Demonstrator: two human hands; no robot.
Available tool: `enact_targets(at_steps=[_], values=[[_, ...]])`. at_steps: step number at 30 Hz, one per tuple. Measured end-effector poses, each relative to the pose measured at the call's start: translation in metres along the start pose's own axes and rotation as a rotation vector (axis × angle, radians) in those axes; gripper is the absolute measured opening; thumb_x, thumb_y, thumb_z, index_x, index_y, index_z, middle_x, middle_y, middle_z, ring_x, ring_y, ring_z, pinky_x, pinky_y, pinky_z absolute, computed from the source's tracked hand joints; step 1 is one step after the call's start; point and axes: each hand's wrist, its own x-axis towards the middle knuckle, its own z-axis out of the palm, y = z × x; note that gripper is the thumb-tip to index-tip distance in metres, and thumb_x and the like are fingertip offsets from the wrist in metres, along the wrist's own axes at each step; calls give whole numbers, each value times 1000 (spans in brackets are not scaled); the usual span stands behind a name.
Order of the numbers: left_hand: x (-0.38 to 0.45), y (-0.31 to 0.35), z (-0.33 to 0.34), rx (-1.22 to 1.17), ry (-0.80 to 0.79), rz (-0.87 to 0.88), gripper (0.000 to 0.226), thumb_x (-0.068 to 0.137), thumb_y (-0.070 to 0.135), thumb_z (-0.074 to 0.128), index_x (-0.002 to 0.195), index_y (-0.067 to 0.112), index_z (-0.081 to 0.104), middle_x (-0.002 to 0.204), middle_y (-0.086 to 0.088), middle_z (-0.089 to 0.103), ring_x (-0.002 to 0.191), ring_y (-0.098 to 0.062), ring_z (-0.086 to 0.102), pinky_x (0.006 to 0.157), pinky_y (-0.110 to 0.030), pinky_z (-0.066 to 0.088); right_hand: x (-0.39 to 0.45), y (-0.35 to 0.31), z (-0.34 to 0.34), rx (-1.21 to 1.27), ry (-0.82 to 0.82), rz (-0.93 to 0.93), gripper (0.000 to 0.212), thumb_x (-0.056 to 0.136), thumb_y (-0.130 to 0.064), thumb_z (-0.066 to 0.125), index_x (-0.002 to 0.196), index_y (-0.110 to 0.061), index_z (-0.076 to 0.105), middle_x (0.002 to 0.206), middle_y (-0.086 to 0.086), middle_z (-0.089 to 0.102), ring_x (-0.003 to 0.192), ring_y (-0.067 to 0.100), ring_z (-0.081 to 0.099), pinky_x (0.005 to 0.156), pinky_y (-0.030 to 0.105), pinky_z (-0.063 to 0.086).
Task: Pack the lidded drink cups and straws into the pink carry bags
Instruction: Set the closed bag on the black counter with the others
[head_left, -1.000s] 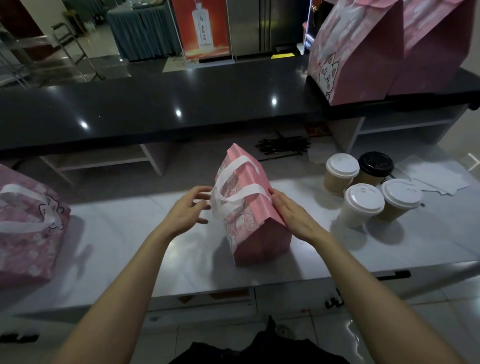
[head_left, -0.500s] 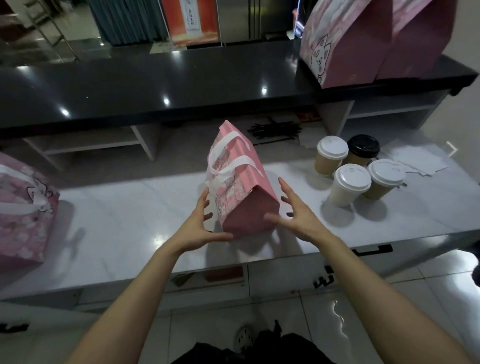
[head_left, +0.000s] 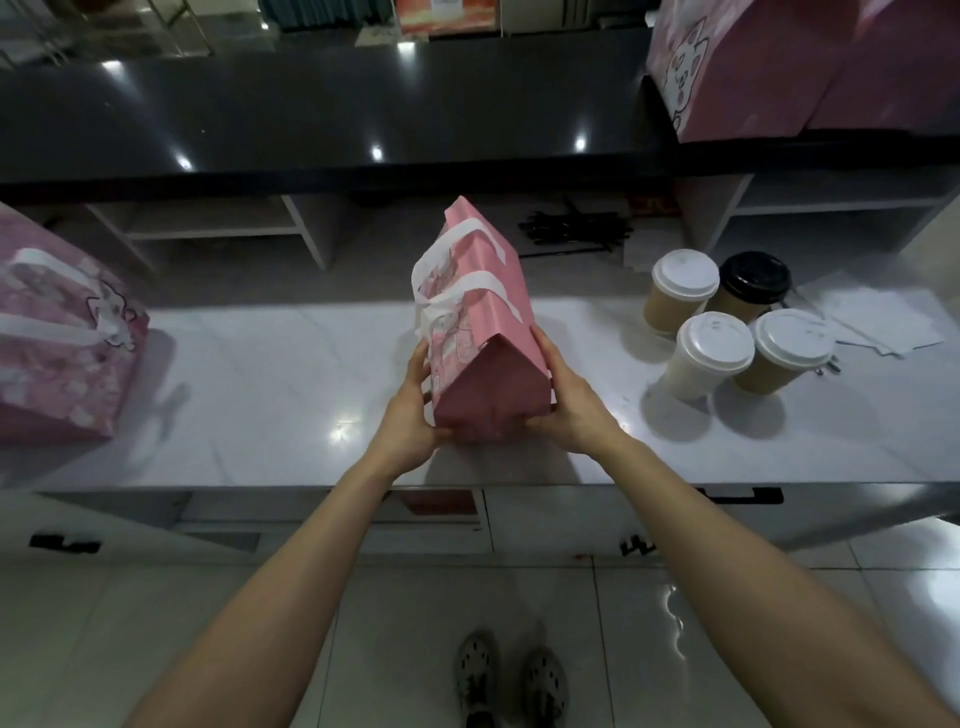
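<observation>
Head view | left hand (head_left: 410, 415), right hand (head_left: 569, 410) fingers clasp pink bag (head_left: 480, 332) | contents hidden

No writing can be read; the pink bag (head_left: 470, 322) on the counter (head_left: 291, 395) shows only cartoon drawings.

Both hands, left hand (head_left: 410, 415) and right hand (head_left: 569, 410), grip the near end of a closed pink bag (head_left: 480, 322) on the white table (head_left: 291, 374), with four lidded cups (head_left: 727, 322) clustered to its right.

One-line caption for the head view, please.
Both hands, left hand and right hand, grip the closed pink paper carry bag on the white counter.
</observation>
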Motion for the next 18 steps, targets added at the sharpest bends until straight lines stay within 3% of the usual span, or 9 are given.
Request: enact_targets(at_steps=[3,7,10,14,18], values=[[-3,11,-9,2,-1,43,141,71,15,103,163,62,7,161,21,38,137,-13,55,80,-9,57,-4,-11,-8,-27,32,-43,134,63,-47,87,165,-62,1,151,-9,56,121,21,64,96,50,61],[-1,45,-28,44,-14,137,142,73,17,103,165,60,3,167,14,38,123,2,58,78,-10,58,-4,-38,-32,-70,105,-92,138,69,-35,99,166,-59,4,148,-7,56,117,20,66,94,48,62],[5,81,-45,100,-2,241,140,76,19,100,166,61,1,169,10,41,134,-10,59,92,-30,63,-4,-67,-58,-76,159,-124,136,68,-37,98,164,-65,5,145,-4,57,119,19,67,92,47,64],[27,131,-64,152,10,388,139,76,28,101,166,62,1,162,13,51,127,1,62,93,-28,60,2,-101,-99,-129,257,-186,136,65,-41,98,162,-68,7,141,-10,61,117,14,68,94,45,64],[65,175,-69,133,6,429,142,73,21,103,169,55,4,157,10,57,127,-12,68,95,-38,63,23,-118,-142,-104,299,-218,136,65,-39,102,162,-68,11,140,-8,63,115,10,71,101,45,61]])
